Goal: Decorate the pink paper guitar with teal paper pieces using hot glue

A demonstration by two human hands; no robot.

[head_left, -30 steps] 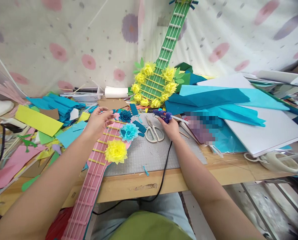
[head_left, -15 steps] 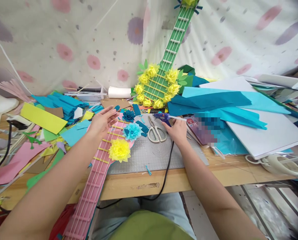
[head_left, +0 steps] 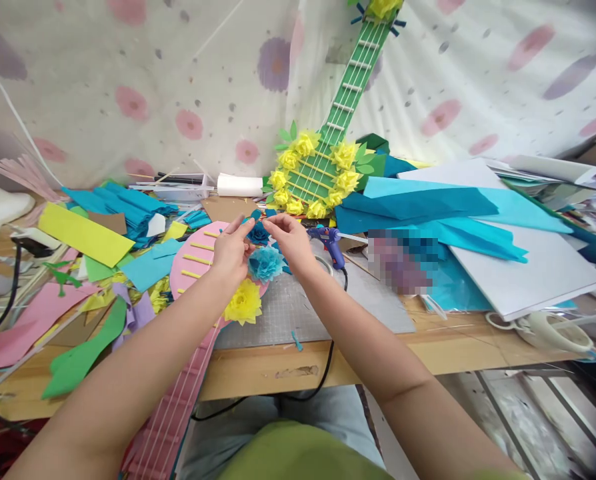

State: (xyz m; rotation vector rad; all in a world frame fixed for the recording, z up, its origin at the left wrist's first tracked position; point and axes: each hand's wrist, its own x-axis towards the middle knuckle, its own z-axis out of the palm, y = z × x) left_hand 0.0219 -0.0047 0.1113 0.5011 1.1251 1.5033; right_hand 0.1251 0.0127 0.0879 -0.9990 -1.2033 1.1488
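Note:
My left hand (head_left: pixel 232 252) is closed in a pinch on a small dark blue paper piece (head_left: pixel 254 215), above the round body of a pink paper guitar (head_left: pixel 193 250). My right hand (head_left: pixel 292 241) is closer in from the right, fingertips pinched beside that piece; what they grip, if anything, is hidden. Just under the fingers sits a dark blue paper flower (head_left: pixel 258 233). Below it on the guitar's edge are a light blue flower (head_left: pixel 267 265) and a yellow flower (head_left: pixel 243 302). A purple glue gun (head_left: pixel 332 247) lies right of my right hand.
Scissors, mostly covered by my right arm, show a handle (head_left: pixel 325 265) on the grey cutting mat (head_left: pixel 368 300). A green paper guitar (head_left: pixel 335 127) leans at the back. Coloured paper scraps (head_left: pixel 85 237) crowd the left; blue sheets (head_left: pixel 418 207) and a white cup (head_left: pixel 553 331) are right.
My right hand has let go of the glue gun, leaving it on the mat, and moved left to my left hand. My left hand has moved slightly right with the blue paper piece, nearer the dark blue flower.

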